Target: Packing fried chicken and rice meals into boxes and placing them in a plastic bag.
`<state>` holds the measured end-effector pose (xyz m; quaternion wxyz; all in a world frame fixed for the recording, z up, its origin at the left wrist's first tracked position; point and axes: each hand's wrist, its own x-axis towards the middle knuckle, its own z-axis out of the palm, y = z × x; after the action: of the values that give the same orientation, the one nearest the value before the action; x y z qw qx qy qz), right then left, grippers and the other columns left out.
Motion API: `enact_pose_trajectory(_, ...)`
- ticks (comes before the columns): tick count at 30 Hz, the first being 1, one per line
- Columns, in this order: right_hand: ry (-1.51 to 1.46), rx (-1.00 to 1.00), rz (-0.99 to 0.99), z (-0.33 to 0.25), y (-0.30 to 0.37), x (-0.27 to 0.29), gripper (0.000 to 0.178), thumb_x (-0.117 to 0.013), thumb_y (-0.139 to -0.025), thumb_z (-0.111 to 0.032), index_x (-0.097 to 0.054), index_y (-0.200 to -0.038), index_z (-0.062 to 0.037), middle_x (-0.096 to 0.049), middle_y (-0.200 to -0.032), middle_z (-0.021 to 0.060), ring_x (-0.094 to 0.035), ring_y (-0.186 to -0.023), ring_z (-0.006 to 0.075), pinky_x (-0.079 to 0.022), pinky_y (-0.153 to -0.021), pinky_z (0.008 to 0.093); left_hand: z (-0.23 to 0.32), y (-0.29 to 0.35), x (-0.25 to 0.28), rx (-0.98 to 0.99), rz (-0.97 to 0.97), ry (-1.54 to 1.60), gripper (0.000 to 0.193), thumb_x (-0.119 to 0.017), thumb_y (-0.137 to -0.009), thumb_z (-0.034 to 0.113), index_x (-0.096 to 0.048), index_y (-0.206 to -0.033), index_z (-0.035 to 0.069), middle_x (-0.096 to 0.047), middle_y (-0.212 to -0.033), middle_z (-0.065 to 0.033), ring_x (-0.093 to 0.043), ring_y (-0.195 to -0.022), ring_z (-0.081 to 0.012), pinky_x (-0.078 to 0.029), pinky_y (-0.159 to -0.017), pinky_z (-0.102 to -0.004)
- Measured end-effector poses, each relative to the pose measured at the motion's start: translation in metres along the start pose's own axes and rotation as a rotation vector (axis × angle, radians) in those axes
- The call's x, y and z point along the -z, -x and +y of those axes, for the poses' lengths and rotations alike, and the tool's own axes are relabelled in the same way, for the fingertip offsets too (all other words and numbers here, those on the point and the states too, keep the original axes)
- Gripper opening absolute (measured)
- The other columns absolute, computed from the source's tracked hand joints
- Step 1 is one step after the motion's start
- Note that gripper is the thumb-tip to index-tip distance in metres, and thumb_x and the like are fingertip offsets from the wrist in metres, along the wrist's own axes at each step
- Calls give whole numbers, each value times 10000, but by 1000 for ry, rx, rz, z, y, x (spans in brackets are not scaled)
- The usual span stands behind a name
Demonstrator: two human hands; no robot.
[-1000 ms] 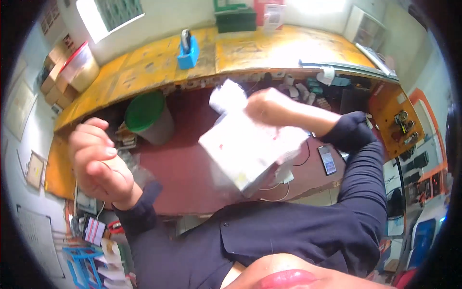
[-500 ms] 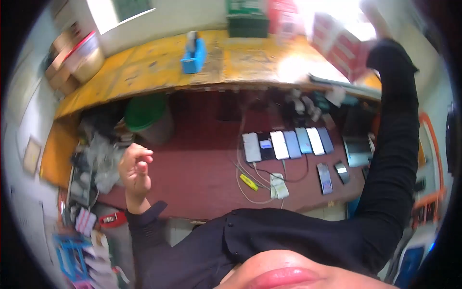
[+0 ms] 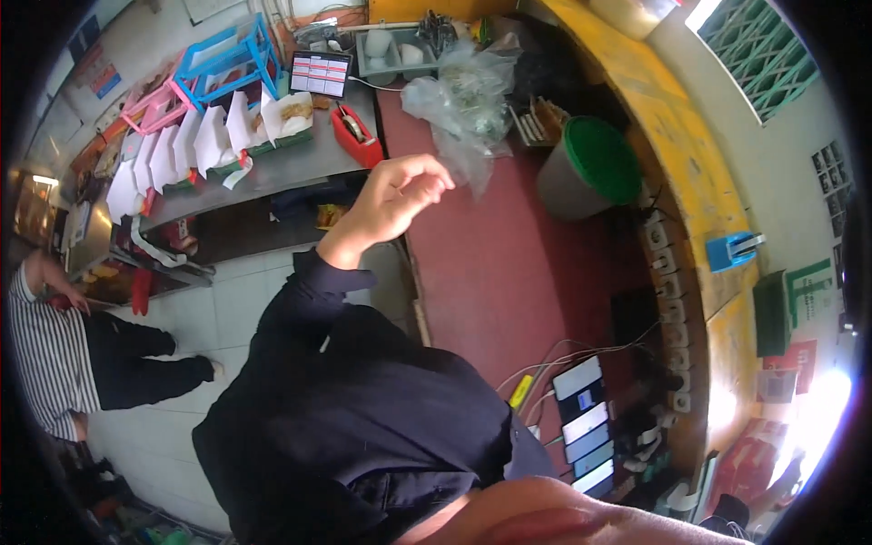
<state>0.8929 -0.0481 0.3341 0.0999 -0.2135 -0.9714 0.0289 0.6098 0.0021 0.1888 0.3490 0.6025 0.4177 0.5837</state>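
Black-trousered person (image 3: 113, 363) has appeared beyond left hand (image 3: 392, 202).

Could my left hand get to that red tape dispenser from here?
Probably yes: your left hand looks empty, the red tape dispenser sits close by, and nothing visible stands between them.

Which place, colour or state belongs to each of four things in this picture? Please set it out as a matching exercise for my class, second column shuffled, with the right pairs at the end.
Column one
1. Left hand
2. Tape dispenser
3. Bin
4. Phones

Column two
A. Lying in a row on the dark-red table
B. Topped with a green lid
C. Curled, holding nothing
D. Red, on the grey counter

Right pairs: 1-C, 2-D, 3-B, 4-A
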Motion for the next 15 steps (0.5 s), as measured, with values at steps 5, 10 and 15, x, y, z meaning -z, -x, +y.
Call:
enact_pose_trajectory(5,173,-389,56,80,119,56,311,-677,-739,-213,-615,-992,-42,-603,-933,151,-572,-911,274,-447,-795,367,80,-49,44,-927,-509,281,526,-705,-701,547,-604,-922,81,-452,-623,34,-361,-496,-131,-297,-463,-302)
enact_pose_trajectory(10,35,-316,-100,76,-25,21,446,-682,-747,-286,-586,-1105,-38,-607,-966,162,-564,-935,335,-440,-831,407,154,-19,87,-1119,-415,470,281,-714,-759,383,-587,-1001,315,-481,-674,65,-375,-521,-121,-374,-558,-297)
enact_pose_trajectory(15,-525,-468,-370,155,-129,-146,520,-615,-821,-440,-563,-1141,-34,-633,-988,168,-612,-878,280,-484,-783,382,172,-32,171,-787,-803,448,224,-575,-825,174,-552,-1009,300,-551,-944,-12,-460,-736,-136,-373,-602,-290)
